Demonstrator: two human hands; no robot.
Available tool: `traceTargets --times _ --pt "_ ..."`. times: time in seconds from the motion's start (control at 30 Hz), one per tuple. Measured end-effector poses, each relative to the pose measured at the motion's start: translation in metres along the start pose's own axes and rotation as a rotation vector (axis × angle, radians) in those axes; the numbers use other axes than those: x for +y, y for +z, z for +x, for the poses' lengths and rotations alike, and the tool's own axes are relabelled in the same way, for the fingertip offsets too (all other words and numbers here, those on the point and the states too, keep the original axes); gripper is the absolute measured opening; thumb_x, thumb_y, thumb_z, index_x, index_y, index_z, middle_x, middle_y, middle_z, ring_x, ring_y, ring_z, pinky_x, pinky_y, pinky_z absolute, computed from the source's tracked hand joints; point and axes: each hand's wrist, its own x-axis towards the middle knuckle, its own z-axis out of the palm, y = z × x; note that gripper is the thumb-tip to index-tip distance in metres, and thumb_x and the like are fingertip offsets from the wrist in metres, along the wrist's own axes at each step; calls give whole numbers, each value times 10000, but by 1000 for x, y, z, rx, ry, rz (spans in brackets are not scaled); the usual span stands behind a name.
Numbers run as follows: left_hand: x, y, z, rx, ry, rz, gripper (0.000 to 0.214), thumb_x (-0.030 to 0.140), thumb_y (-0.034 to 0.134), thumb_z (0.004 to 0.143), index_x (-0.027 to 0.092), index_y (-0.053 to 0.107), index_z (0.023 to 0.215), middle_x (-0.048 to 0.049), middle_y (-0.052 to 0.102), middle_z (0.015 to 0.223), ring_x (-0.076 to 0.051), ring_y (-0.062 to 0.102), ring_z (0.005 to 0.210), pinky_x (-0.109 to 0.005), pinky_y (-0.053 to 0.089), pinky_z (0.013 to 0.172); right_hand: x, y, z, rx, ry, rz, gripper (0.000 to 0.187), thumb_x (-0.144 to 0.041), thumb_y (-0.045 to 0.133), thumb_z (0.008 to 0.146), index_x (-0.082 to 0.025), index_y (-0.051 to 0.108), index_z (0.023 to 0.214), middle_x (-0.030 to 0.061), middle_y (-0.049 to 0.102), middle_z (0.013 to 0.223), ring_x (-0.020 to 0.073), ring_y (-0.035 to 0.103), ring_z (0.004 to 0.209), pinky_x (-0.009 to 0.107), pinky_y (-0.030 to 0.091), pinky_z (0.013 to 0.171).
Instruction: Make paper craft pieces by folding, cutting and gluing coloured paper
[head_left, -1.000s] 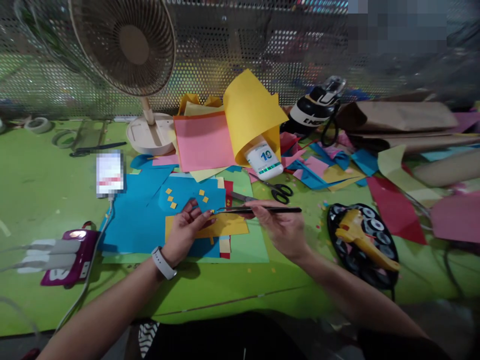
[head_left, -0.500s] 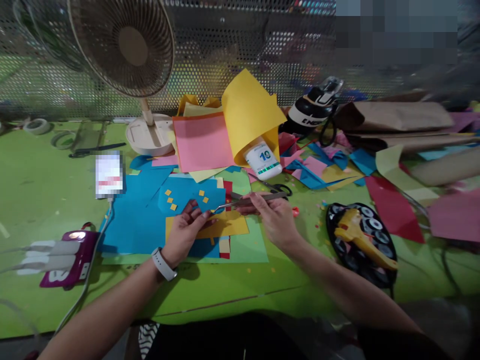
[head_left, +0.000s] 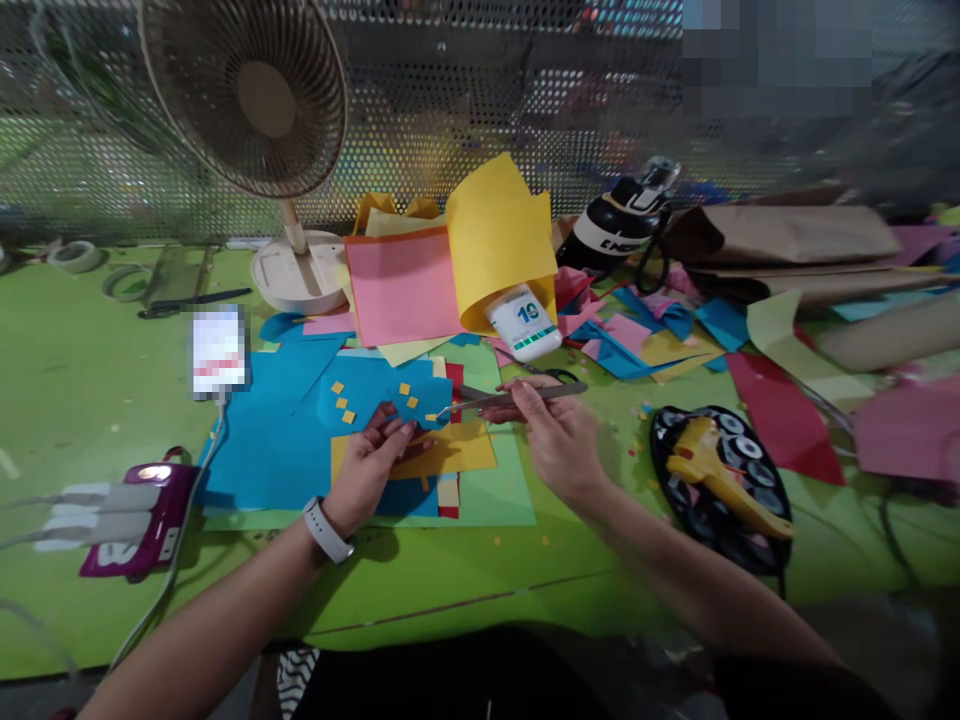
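My left hand, with a white watch band on its wrist, pinches the lower edge of a blue paper piece. Small yellow paper squares lie on that piece in two groups. In my right hand is a pair of metal tweezers, its tips pointing left over the blue piece. Close by the tips sits another small yellow bit; whether they touch it I cannot tell. Beneath my left fingers is a yellow paper strip, on top of larger blue and green sheets.
A fan stands at the back left, near a phone on a cable. Behind the sheets are curled yellow card, a white container and a black bottle. A yellow glue gun rests on a black tray at right.
The tweezer tips have shifted slightly up and right, away from my left thumb. A small yellow bit now shows on the blue paper beside them. My left hand has hardly moved.
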Motion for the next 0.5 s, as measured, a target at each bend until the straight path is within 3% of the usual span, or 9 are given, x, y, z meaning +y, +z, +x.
traceTargets --times 0.2,0.5 --pt "-1 -2 0 -19 18 3 387 228 830 692 186 626 1018 18 627 889 -162 665 893 -406 566 922 -9 0 -2 -52 -12 -148 245 -519 650 850 -274 655 859 10 738 721 248 743 678 394 641 625" --pt "0 2 -1 -40 17 19 506 217 863 645 195 566 1054 37 616 845 -154 668 873 -365 586 869 -15 6 -5 -41 -49 -140 276 -503 663 841 -229 640 858 6 735 689 216 728 594 351 635 582"
